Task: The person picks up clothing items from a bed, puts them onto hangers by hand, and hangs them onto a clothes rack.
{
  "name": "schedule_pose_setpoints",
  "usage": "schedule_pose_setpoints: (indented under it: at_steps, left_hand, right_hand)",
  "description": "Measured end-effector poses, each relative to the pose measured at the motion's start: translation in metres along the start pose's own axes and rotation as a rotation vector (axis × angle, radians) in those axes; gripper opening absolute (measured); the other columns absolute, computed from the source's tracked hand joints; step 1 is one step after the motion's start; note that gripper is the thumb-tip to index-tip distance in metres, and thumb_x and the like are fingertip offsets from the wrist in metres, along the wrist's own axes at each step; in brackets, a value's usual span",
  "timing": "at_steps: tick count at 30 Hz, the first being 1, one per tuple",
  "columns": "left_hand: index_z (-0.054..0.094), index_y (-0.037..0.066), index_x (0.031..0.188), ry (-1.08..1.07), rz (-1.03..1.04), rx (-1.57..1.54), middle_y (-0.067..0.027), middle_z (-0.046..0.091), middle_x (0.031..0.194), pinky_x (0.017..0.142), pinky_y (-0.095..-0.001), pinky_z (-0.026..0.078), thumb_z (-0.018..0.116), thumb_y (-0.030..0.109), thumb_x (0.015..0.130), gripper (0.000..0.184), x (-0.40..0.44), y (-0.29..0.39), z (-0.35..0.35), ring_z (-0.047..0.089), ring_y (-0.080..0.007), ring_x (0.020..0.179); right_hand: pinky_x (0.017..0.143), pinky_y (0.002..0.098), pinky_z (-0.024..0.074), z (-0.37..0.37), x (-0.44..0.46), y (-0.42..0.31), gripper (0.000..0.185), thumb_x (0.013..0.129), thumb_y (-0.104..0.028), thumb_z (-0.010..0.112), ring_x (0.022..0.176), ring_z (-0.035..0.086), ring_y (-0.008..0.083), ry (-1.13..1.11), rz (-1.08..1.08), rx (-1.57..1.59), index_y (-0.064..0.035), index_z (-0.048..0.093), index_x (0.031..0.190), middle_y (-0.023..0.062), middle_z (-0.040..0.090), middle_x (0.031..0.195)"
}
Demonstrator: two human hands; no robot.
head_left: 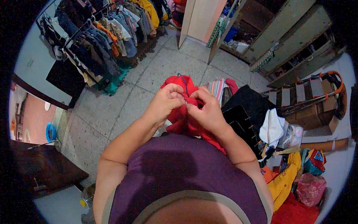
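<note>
A bright red garment hangs in front of my purple top, bunched up between my two hands. My left hand pinches the red cloth near its upper middle, thumb and fingers pressed together. Close beside it, my right hand grips the same cloth, with thumb and forefinger meeting at a small spot by the left fingertips. A dark cord loops over the garment's top end. Whatever tiny detail lies between the fingertips is too small to make out.
Clothes rack at upper left; metal cabinet at upper right. On the right are black cloth, a white cap-like item, a yellow garment and a folding ladder-like frame. A dark door stands at lower left.
</note>
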State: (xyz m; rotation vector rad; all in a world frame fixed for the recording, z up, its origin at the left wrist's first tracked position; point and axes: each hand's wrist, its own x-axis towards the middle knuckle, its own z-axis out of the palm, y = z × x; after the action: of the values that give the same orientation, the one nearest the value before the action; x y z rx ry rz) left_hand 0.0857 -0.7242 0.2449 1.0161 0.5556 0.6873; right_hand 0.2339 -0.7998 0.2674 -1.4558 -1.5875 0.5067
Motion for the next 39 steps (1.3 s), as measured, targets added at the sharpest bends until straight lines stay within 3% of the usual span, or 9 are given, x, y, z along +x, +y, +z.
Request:
schedule_pose_setpoints:
  at_steps: [9, 15, 25, 30, 34, 37, 39]
  left_hand:
    - [0.047, 0.001, 0.105, -0.011, -0.026, 0.049, -0.0056, 0.055, 0.086, 0.072, -0.0236, 0.044, 0.058, -0.004, 0.068, 0.038, -0.002, 0.008, 0.005, 0.055, -0.0132, 0.080]
    - [0.046, 0.003, 0.106, 0.006, -0.006, 0.200, -0.0034, 0.054, 0.085, 0.067, -0.0214, 0.043, 0.056, -0.007, 0.068, 0.040, -0.002, 0.009, 0.005, 0.053, -0.0097, 0.074]
    - [0.038, 0.000, 0.122, 0.044, 0.299, 0.504, -0.0056, 0.055, 0.077, 0.062, -0.0228, 0.043, 0.056, -0.003, 0.069, 0.055, -0.006, 0.002, 0.010, 0.054, -0.0097, 0.067]
    - [0.029, 0.002, 0.133, 0.095, 0.379, 0.621, -0.0054, 0.055, 0.072, 0.061, -0.0243, 0.044, 0.059, -0.001, 0.070, 0.070, -0.005, 0.001, 0.009, 0.054, -0.0110, 0.065]
    - [0.029, 0.001, 0.133, 0.118, 0.370, 0.643, -0.0062, 0.054, 0.070, 0.060, -0.0245, 0.043, 0.059, 0.000, 0.070, 0.069, -0.005, 0.005, 0.012, 0.053, -0.0114, 0.063]
    - [0.029, 0.000, 0.132, 0.160, 0.435, 0.709, -0.0053, 0.052, 0.068, 0.059, -0.0244, 0.043, 0.058, 0.000, 0.070, 0.068, -0.003, 0.000, 0.011, 0.051, -0.0110, 0.062]
    - [0.029, -0.001, 0.132, 0.168, 0.453, 0.697, -0.0044, 0.049, 0.067, 0.058, -0.0244, 0.042, 0.057, -0.001, 0.071, 0.067, -0.001, -0.004, 0.009, 0.050, -0.0105, 0.062]
  right_hand:
    - [0.069, 0.0328, 0.0444, -0.001, 0.002, 0.002, 0.021, 0.066, -0.008, 0.062, 0.078, 0.055, 0.0279, 0.019, 0.051, 0.025, -0.0002, 0.052, 0.083, 0.0143, 0.052, 0.083]
    - [0.068, 0.0325, 0.0439, 0.000, 0.004, -0.001, 0.018, 0.070, -0.009, 0.063, 0.077, 0.055, 0.0264, 0.021, 0.044, 0.033, -0.0003, 0.053, 0.082, 0.0135, 0.052, 0.082]
    - [0.066, 0.0313, 0.0418, -0.001, 0.011, 0.009, 0.016, 0.076, -0.014, 0.061, 0.072, 0.053, 0.0225, -0.044, 0.113, 0.217, 0.0002, 0.055, 0.072, 0.0110, 0.052, 0.075]
    - [0.065, 0.0322, 0.0416, 0.000, 0.012, 0.004, 0.016, 0.075, -0.014, 0.062, 0.071, 0.053, 0.0232, -0.007, 0.089, 0.114, -0.0002, 0.055, 0.070, 0.0112, 0.052, 0.074]
    - [0.065, 0.0331, 0.0417, 0.004, 0.014, 0.007, 0.016, 0.074, -0.012, 0.062, 0.072, 0.053, 0.0262, 0.024, 0.007, 0.031, 0.0001, 0.053, 0.069, 0.0128, 0.052, 0.075]
    - [0.061, 0.0269, 0.0390, 0.011, 0.012, 0.002, 0.013, 0.075, -0.007, 0.062, 0.068, 0.049, 0.0165, 0.072, -0.028, 0.089, 0.0011, 0.053, 0.069, 0.0077, 0.049, 0.073]
    - [0.063, 0.0275, 0.0399, 0.011, 0.013, 0.002, 0.012, 0.074, -0.007, 0.062, 0.069, 0.050, 0.0171, 0.070, -0.005, 0.101, 0.0012, 0.054, 0.071, 0.0078, 0.049, 0.074]
